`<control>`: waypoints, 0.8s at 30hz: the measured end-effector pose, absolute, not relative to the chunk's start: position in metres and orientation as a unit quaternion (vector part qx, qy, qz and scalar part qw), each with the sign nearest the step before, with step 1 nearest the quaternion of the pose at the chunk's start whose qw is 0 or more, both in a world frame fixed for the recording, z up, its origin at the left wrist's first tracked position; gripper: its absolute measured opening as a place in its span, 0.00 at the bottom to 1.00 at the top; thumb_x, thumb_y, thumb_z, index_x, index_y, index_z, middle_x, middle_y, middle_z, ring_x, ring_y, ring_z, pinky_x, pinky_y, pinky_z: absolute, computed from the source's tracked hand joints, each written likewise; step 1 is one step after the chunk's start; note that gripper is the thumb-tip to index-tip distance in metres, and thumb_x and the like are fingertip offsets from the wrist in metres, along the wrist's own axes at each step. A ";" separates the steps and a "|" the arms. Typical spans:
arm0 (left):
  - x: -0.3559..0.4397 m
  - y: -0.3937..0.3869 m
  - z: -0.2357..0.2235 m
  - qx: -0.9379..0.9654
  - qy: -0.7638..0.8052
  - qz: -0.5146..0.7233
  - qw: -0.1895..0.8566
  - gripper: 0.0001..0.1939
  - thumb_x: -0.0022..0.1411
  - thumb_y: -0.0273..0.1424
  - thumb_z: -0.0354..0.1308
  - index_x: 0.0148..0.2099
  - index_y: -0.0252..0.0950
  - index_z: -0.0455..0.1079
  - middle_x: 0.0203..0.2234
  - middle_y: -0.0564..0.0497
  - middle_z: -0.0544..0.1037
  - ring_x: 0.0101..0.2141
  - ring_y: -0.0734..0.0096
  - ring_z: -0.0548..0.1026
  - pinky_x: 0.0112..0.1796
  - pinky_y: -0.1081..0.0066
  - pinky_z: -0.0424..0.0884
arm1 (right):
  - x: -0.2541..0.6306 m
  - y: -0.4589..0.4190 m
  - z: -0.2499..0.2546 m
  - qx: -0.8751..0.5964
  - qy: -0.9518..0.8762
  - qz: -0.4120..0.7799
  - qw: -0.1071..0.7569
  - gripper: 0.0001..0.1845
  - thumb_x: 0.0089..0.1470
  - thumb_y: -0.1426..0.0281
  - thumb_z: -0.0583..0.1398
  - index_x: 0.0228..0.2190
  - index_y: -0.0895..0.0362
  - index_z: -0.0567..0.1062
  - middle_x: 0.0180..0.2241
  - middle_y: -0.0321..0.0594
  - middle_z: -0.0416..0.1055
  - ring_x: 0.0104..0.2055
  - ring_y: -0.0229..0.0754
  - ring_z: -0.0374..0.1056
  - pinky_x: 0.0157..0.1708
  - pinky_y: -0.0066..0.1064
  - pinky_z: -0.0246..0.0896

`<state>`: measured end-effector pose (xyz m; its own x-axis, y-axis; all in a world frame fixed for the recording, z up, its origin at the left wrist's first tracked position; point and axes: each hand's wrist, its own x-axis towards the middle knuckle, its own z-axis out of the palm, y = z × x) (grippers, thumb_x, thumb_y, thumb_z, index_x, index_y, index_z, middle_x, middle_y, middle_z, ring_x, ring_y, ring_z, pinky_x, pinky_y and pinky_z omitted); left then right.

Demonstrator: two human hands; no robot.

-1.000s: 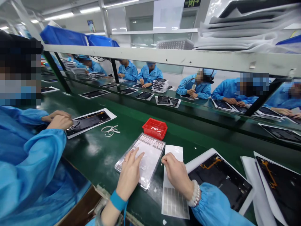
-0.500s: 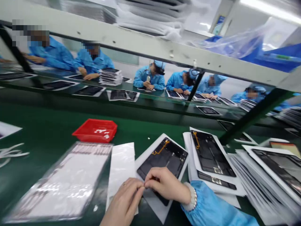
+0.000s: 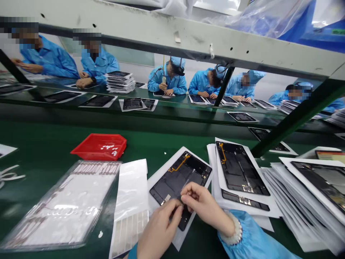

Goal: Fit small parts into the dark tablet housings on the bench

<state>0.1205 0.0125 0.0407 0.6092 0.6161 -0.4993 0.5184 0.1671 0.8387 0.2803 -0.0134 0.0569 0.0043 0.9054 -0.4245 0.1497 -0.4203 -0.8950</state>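
My left hand (image 3: 160,230) and my right hand (image 3: 202,205) meet fingertip to fingertip over a black tablet back panel (image 3: 180,180) that lies on a white sheet in front of me. Both pinch a tiny part between them, too small to name. The panel carries an orange flex cable near its top edge. Left of it lie a white backing sheet (image 3: 130,201) with small stickers and a clear plastic tray (image 3: 64,203) holding thin parts.
A red bin (image 3: 100,146) stands behind the clear tray. More black panels (image 3: 238,171) on white sheets are stacked to the right. Across the green belt (image 3: 51,151), people in blue coats work at a second line. A steel rack beam (image 3: 188,43) crosses overhead.
My view swung right from the clear tray to the black panel. Both hands left the tray and backing sheet and came together, pinching over the panel's lower part.
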 end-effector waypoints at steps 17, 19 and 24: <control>0.127 -0.018 -0.002 0.901 0.308 0.226 0.207 0.14 0.54 0.39 0.54 0.44 0.48 0.68 0.39 0.64 0.71 0.41 0.83 0.63 0.44 0.80 0.56 | 0.360 0.007 0.082 -0.720 -0.663 0.175 0.106 0.07 0.52 0.72 0.58 0.25 0.60 0.74 0.35 0.41 0.66 0.43 0.42 0.55 0.45 0.38 0.49; 0.129 -0.025 -0.011 0.903 0.285 0.294 0.130 0.11 0.50 0.29 0.56 0.38 0.44 0.69 0.33 0.60 0.70 0.38 0.81 0.60 0.43 0.78 0.52 | 0.374 0.018 0.078 -0.750 -0.639 0.169 -0.005 0.06 0.50 0.73 0.59 0.24 0.60 0.75 0.36 0.40 0.66 0.45 0.44 0.54 0.46 0.40 0.46; 0.132 -0.025 -0.011 0.911 0.274 0.282 0.125 0.14 0.48 0.20 0.51 0.36 0.40 0.67 0.28 0.55 0.66 0.35 0.80 0.56 0.41 0.77 0.47 | 0.377 0.032 0.064 -0.736 -0.634 0.222 -0.082 0.04 0.47 0.76 0.60 0.25 0.58 0.76 0.36 0.36 0.68 0.45 0.41 0.55 0.48 0.36 0.45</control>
<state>0.1324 -0.0255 -0.0110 0.6909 0.5692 0.4457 0.4285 -0.8190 0.3817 0.3766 0.0320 0.0639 0.0973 0.8972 -0.4308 0.9700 -0.1823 -0.1605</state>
